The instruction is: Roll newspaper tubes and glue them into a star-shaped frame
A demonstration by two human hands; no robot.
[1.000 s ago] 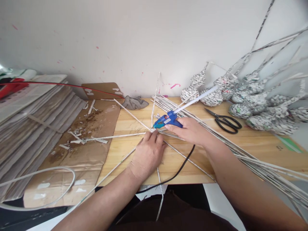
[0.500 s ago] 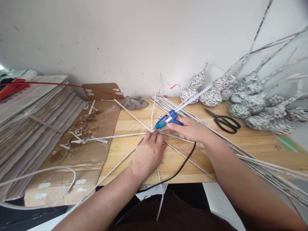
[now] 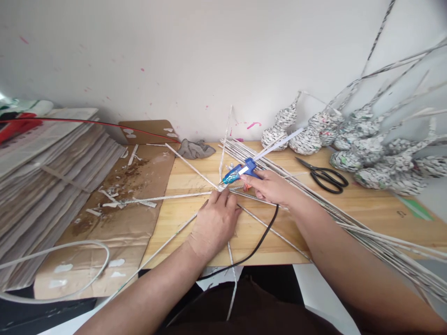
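My right hand [image 3: 267,185] is closed round a blue hot glue gun [image 3: 248,166] with a long white glue stick out of its back. The gun's nozzle points down-left at the spot where several rolled paper sticks [image 3: 188,195] cross in a star. Close by the nozzle, my left hand [image 3: 217,217] holds that crossing against the wooden table [image 3: 181,177], fingers bent and together. Its fingertips hide part of the joint. A black cord runs from under the gun's handle toward the table's front edge.
Black scissors [image 3: 326,179] lie right of a bundle of paper sticks [image 3: 370,237]. Woven paper gourd shapes [image 3: 305,139] stand at the back right. A grey cloth [image 3: 195,149] is by the wall. Left are cardboard [image 3: 132,242] with scraps and a newspaper stack [image 3: 52,186].
The glue gun and my right hand have shifted slightly left, with the nozzle tip moving along the crossing. The cord has swung left a little. My left hand stays in place.
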